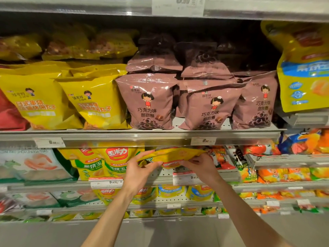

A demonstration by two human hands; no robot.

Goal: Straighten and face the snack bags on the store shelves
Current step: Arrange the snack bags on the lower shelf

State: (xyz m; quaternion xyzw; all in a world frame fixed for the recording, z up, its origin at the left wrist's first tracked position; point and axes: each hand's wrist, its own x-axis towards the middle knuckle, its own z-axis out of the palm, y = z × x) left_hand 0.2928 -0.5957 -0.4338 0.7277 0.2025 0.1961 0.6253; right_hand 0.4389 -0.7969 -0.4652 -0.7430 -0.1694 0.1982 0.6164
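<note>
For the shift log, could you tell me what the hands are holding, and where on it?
Both hold one yellow snack bag, tipped flat: left hand at its left end, right hand under its right end.

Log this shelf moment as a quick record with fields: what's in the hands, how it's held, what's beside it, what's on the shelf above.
held item: yellow snack bag, tilted nearly flat, front not facing out
left hand: grips the bag's left end
right hand: grips the bag's right end
shelf spot: bare perforated shelf beneath the bag
left neighbour: upright yellow-green bags
shelf above: brown chocolate ring bags, yellow bags to their left
</note>
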